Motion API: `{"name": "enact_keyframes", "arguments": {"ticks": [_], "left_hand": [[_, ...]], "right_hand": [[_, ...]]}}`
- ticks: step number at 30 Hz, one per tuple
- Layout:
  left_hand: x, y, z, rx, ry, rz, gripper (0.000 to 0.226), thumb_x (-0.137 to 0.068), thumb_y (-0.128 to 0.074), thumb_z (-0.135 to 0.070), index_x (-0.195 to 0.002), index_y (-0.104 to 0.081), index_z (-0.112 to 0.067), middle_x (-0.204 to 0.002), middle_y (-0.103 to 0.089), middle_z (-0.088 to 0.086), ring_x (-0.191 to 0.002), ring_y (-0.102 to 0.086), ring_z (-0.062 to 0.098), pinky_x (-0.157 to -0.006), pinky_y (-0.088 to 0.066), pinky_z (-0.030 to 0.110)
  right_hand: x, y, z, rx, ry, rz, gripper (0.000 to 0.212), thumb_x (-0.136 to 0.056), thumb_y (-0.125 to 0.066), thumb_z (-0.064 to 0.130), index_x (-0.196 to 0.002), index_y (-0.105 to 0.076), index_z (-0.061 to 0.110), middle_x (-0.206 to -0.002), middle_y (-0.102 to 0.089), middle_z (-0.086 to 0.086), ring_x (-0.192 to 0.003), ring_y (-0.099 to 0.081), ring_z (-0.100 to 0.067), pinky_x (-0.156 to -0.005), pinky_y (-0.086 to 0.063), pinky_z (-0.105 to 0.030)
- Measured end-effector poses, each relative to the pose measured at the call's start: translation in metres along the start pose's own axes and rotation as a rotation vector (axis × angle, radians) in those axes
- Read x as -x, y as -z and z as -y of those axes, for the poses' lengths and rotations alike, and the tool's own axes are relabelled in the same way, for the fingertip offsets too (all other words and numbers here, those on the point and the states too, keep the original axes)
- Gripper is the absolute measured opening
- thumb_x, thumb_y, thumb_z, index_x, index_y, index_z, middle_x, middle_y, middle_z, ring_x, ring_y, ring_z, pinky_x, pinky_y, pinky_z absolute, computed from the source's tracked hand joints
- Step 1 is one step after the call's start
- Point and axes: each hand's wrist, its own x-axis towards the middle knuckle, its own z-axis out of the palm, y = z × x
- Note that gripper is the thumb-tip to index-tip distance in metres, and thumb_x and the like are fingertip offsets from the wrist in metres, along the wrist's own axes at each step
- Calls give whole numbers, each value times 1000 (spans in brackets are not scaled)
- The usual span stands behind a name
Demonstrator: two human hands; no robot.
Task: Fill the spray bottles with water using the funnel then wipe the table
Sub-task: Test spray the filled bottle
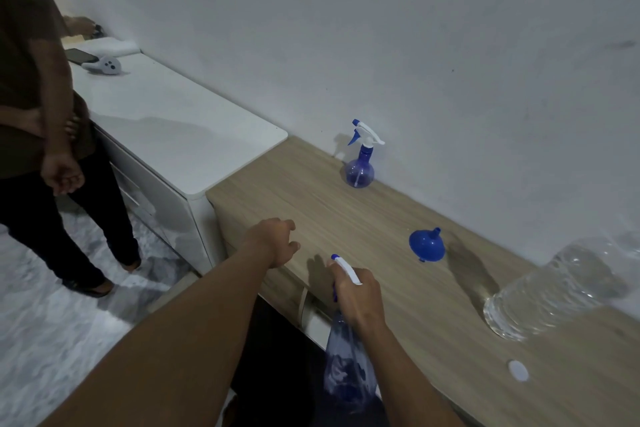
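My right hand [356,295] grips the white-and-blue trigger head of a blue spray bottle [348,367], which hangs just off the front edge of the wooden table [398,288]. My left hand [277,241] hovers over the table's front left corner, fingers loosely curled and holding nothing. A second blue spray bottle [361,163] stands upright by the wall. A blue funnel [426,245] lies on its side in the middle of the table. A clear plastic water bottle [561,288] lies on the right, and its white cap [518,370] rests near the front edge.
A white cabinet [166,128] adjoins the table on the left, with a phone [80,55] and a white controller [105,65] on top. Another person [41,114] stands at the far left beside it. A white wall runs behind both surfaces.
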Motion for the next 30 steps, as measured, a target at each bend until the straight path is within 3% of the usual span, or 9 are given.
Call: {"name": "enact_keyframes", "arguments": {"ticks": [12,15,19,22,27,30], "left_hand": [[4,0,8,-1,10,9,57,-93,-55,-50,-140,-47,-20,-136,-56,10,-125,-52,29,-101,-46,44],[4,0,12,-1,8,9,57,-93,-55,-51,-140,-47,-20,-137,-56,10,-125,-52,29,-101,-46,44],[5,2,13,0,11,4,57,-93,-56,-50,-140,-48,-19,-137,-55,11,-125,-52,29,-101,-46,44],[5,3,13,0,5,7,58,-92,-56,-51,-140,-48,-19,-137,-56,11,-125,-52,29,-101,-46,44],[6,3,12,-6,5,-1,58,-92,-56,-51,-140,-48,-20,-137,-56,10,-125,-52,29,-102,-46,44],[6,2,12,-6,5,5,58,-93,-56,-51,-141,-47,-20,-138,-56,10,-126,-52,28,-102,-46,43]], "right_hand": [[14,-6,-3,-91,155,-74,54,-94,-60,41,-65,-45,-2,-53,-43,0,-50,-42,-12,-52,-36,-32],[19,-5,1,-101,275,-143,47,-92,-59,37,-60,-42,7,-51,-41,5,-48,-39,-10,-49,-34,-30],[21,-7,5,-169,362,-194,42,-90,-60,38,-63,-47,9,-54,-44,1,-50,-42,-13,-51,-39,-41],[20,-10,4,-133,396,-175,45,-90,-58,43,-62,-45,10,-53,-44,-4,-49,-41,-15,-49,-39,-45],[25,-12,-1,-163,402,-161,40,-89,-59,42,-61,-46,17,-53,-44,6,-49,-41,-11,-49,-37,-36],[26,-14,-11,-104,406,-122,40,-91,-58,42,-61,-48,17,-52,-45,3,-48,-42,-12,-48,-38,-40]]}}
